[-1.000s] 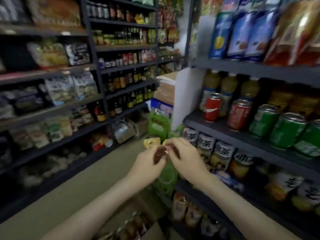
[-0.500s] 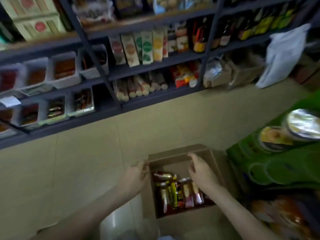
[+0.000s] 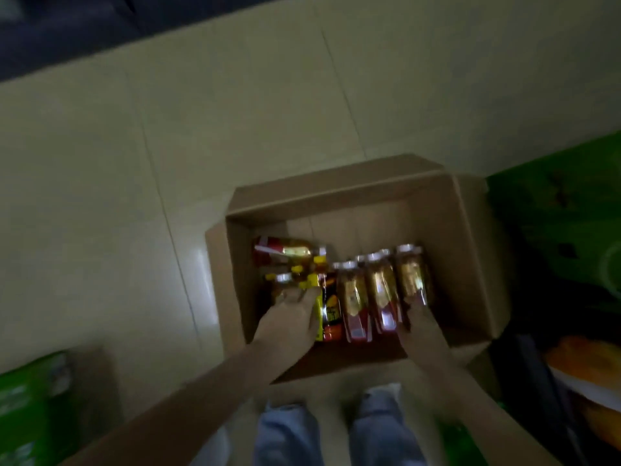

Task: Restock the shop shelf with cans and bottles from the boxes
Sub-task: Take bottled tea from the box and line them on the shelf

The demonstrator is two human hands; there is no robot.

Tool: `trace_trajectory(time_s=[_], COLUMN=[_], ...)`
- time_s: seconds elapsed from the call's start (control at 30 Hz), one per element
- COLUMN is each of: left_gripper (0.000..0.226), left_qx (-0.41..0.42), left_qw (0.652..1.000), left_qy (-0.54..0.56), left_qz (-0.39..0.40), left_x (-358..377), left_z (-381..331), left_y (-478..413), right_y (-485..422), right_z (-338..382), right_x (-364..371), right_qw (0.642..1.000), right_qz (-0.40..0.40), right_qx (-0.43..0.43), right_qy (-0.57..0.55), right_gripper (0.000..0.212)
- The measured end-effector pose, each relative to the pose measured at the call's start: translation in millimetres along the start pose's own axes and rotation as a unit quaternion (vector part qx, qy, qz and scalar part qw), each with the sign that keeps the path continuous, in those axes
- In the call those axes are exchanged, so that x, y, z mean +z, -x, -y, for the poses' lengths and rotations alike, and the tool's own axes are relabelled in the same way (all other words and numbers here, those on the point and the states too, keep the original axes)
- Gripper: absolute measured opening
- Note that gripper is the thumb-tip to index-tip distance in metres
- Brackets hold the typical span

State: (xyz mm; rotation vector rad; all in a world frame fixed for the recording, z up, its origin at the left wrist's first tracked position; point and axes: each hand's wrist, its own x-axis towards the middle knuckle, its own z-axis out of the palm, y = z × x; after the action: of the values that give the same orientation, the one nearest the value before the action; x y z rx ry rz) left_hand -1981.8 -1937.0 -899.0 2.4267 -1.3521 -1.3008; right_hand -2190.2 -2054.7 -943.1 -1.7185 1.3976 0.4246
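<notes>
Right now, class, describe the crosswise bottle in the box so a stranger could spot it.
Find the open brown cardboard box on the pale tiled floor. In its far left corner lies a red-and-gold labelled bottle. It alone lies crosswise; its neighbours lie lengthwise, caps pointing away.

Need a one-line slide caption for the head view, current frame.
Left hand and right hand down among bottles in an open cardboard box on the tiled floor; grip unclear.

floor (image 3: 235, 112) — pale tiles | open cardboard box (image 3: 336, 205) stands on it | green carton (image 3: 554, 213) — just right of box
</notes>
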Motion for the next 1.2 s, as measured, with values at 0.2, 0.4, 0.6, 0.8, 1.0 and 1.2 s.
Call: trace_trajectory(time_s=[0.2, 0.4, 0.6, 0.8, 1.0, 1.2], left_gripper=[0.058, 0.056, 0.047, 0.035, 0.066, 0.051], left_qx=[-0.013, -0.02, -0.034, -0.085, -0.141, -0.178], left_qw=[0.999, 0.996, 0.989, 0.959, 0.803, 0.725], left_qy=[0.024, 0.078, 0.133, 0.26, 0.542, 0.628], left_qz=[0.041, 0.041, 0.048, 0.076, 0.202, 0.217], left_x=[105.1, 141.5, 127.1, 111.3, 106.5, 102.2], left_z=[5.4, 7.2, 10.7, 1.0, -22.1, -23.3], left_y=[-50.8, -76.6, -93.4, -96.5, -103.2, -106.1], right_y=[-68.6, -98.8, -107.0, -110.0, -66.3, -65.3], right_z=[-47.3, -51.4, -50.0, -63.4, -46.8, -27.2], right_x=[45.8, 67.9, 70.6, 48.9, 2.9, -0.2], right_qw=[0.997, 0.986, 0.986, 0.986, 0.864, 0.901], right_qz=[0.055, 0.019, -0.005, 0.052, 0.226, 0.266], right_qx=[0.036, 0.08, 0.107, 0.132, 0.103, 0.067], right_qy=[0.033, 0.145, 0.128, -0.093, -0.438, -0.337], right_gripper=[0.068, 0.095, 0.089, 0.057, 0.045, 0.033])
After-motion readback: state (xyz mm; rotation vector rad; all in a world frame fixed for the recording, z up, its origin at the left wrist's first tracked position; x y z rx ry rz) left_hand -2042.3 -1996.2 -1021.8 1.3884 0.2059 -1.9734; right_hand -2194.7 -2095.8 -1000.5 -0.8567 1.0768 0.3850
